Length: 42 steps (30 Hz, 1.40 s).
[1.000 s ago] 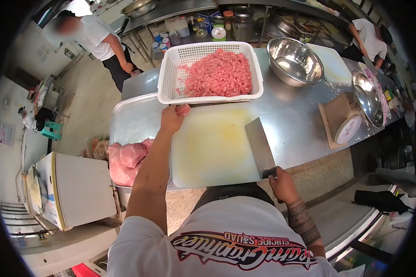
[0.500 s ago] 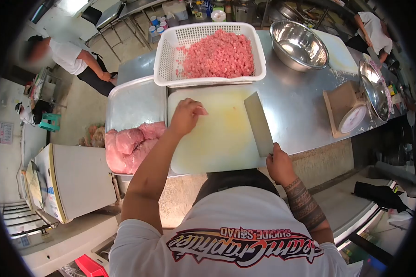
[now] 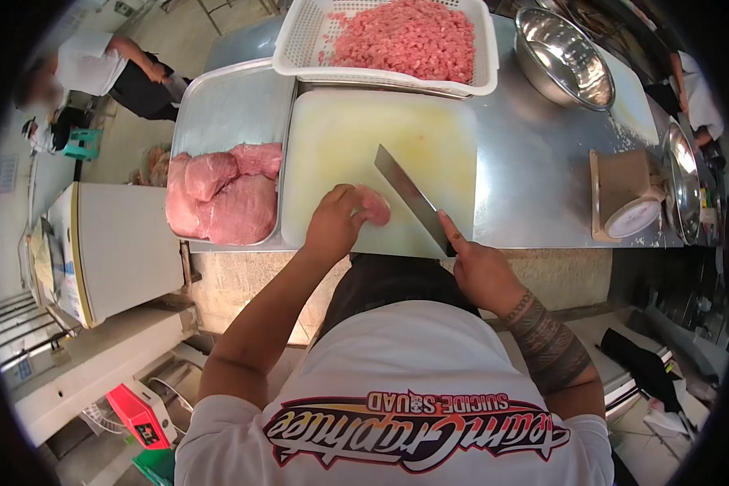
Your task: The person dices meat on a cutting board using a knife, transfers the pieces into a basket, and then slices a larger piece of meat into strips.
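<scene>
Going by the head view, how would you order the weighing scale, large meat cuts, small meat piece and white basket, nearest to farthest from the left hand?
1. Small meat piece, at the left hand's fingertips
2. Large meat cuts, left, in metal tray
3. White basket, beyond the cutting board
4. Weighing scale, far right

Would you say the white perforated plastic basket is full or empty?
The basket is partly full: pink diced meat covers most of it, with bare perforations at left.
</scene>
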Motion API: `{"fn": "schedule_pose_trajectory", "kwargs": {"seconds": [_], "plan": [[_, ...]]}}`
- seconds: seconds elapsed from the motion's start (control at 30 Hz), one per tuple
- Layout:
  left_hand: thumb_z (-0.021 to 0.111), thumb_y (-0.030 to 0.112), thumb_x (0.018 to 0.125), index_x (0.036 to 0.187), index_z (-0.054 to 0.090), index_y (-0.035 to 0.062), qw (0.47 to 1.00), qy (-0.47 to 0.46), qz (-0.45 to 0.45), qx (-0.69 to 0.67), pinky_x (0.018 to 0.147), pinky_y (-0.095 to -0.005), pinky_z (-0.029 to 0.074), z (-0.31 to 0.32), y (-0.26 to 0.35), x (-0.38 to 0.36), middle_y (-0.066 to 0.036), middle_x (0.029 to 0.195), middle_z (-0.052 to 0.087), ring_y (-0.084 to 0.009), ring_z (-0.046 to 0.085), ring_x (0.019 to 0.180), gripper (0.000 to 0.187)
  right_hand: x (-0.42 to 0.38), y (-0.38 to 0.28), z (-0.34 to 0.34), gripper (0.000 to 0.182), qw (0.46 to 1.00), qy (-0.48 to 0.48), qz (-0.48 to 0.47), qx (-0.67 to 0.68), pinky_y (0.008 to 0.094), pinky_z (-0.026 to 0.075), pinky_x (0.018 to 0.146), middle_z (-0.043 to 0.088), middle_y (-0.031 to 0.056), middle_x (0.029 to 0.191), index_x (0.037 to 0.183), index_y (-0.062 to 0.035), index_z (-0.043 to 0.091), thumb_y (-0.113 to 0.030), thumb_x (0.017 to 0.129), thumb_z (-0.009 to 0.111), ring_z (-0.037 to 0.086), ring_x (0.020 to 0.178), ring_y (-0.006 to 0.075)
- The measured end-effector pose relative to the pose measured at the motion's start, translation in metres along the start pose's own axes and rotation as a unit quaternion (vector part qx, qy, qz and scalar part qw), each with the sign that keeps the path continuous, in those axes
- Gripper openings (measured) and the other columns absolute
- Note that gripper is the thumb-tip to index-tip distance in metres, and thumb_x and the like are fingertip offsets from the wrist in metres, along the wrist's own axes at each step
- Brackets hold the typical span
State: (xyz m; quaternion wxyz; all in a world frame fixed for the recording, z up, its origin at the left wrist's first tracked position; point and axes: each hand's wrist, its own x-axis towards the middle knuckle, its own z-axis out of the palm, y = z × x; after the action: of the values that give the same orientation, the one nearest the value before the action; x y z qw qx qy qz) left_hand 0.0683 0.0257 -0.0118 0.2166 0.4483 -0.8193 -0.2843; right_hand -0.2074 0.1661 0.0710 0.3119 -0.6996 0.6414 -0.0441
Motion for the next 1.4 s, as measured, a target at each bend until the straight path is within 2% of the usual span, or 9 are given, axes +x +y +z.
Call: {"fn": "schedule_pose_trajectory", "kwargs": {"seconds": [0.2,0.3,0.4,0.5,0.7,0.87,1.0,1.27,1.4], "plan": [[0.079,0.013,0.087,0.105,0.070,0.0032,0.997,-0.033,-0.059,0.022,0.087,-0.0482,0.057,0.004,0.010,0.013,-0.016,0.110,0.068,-0.0400,0.069,0.101,0.022,-0.009,-0.030,-0.036,0.094,0.995,-0.088,-0.027,-0.035,0.0526,0.056,0.069,0.069,0.0215,0.082,0.173,-0.0178,0.014,0.001,0.091,0.058,0.069,0.071,0.0400],[0.078,0.015,0.088,0.104,0.070,0.0055,0.997,-0.040,-0.066,0.000,0.088,-0.0482,0.057,0.004,0.006,0.012,-0.014,0.108,0.068,-0.0379,0.070,0.101,0.020,-0.006,-0.047,-0.044,0.096,0.988,-0.137,-0.011,-0.069,0.0483,0.057,0.065,0.068,0.0175,0.077,0.173,-0.0148,0.014,-0.002,0.090,0.060,0.069,0.068,0.0351],[0.077,0.012,0.088,0.104,0.070,0.0055,0.997,-0.023,-0.059,-0.041,0.087,-0.0483,0.057,0.007,0.004,0.010,-0.014,0.106,0.069,-0.0370,0.070,0.100,0.019,0.007,-0.053,-0.031,0.096,0.990,-0.125,-0.034,-0.054,0.0478,0.057,0.062,0.068,0.0178,0.077,0.173,-0.0132,0.013,-0.002,0.090,0.059,0.069,0.067,0.0344],[0.077,0.009,0.087,0.105,0.070,0.0051,0.997,-0.002,-0.056,-0.054,0.087,-0.0482,0.058,0.009,0.001,0.008,-0.013,0.105,0.070,-0.0364,0.071,0.100,0.019,0.040,-0.055,0.010,0.094,0.996,-0.056,-0.046,-0.048,0.0479,0.056,0.061,0.068,0.0176,0.076,0.173,-0.0128,0.015,-0.002,0.090,0.058,0.070,0.067,0.0338],[0.078,0.010,0.086,0.106,0.069,0.0049,0.998,0.044,-0.016,-0.042,0.083,-0.0477,0.059,0.018,-0.016,0.002,-0.014,0.104,0.070,-0.0372,0.071,0.098,0.022,0.071,-0.051,0.034,0.095,0.995,0.006,-0.074,-0.069,0.0476,0.057,0.061,0.068,0.0169,0.078,0.173,-0.0168,0.017,-0.001,0.089,0.059,0.069,0.065,0.0334],[0.080,0.012,0.086,0.100,0.067,0.0045,0.998,0.043,-0.027,-0.029,0.081,-0.0477,0.058,0.017,-0.016,0.002,-0.014,0.101,0.069,-0.0373,0.071,0.094,0.021,0.019,-0.084,-0.024,0.097,0.994,-0.074,-0.021,-0.078,0.0484,0.056,0.062,0.067,0.0166,0.077,0.174,-0.0160,0.015,-0.001,0.089,0.059,0.067,0.064,0.0340],[0.081,0.011,0.085,0.107,0.067,0.0053,0.999,0.030,-0.021,-0.031,0.079,-0.0476,0.059,0.019,-0.021,0.003,-0.014,0.105,0.069,-0.0379,0.071,0.095,0.027,0.010,-0.088,-0.035,0.097,0.989,-0.134,0.015,-0.055,0.0494,0.056,0.063,0.067,0.0175,0.076,0.173,-0.0154,0.014,0.000,0.089,0.059,0.067,0.065,0.0360],[0.082,0.013,0.085,0.097,0.065,0.0030,0.999,0.041,-0.007,0.002,0.078,-0.0469,0.059,0.018,-0.019,0.005,-0.014,0.096,0.067,-0.0367,0.071,0.092,0.023,0.076,-0.060,0.048,0.089,0.998,0.010,-0.038,-0.038,0.0499,0.056,0.065,0.068,0.0172,0.077,0.170,-0.0136,0.025,0.000,0.089,0.058,0.068,0.067,0.0363],[0.082,0.010,0.084,0.105,0.065,0.0025,1.000,0.015,0.006,-0.006,0.079,-0.0484,0.059,0.018,-0.028,0.006,-0.015,0.104,0.068,-0.0393,0.070,0.095,0.029,0.070,-0.065,0.039,0.088,0.997,0.038,-0.061,-0.027,0.0504,0.056,0.065,0.067,0.0159,0.076,0.169,-0.0128,0.027,0.000,0.089,0.060,0.068,0.067,0.0357]]}}
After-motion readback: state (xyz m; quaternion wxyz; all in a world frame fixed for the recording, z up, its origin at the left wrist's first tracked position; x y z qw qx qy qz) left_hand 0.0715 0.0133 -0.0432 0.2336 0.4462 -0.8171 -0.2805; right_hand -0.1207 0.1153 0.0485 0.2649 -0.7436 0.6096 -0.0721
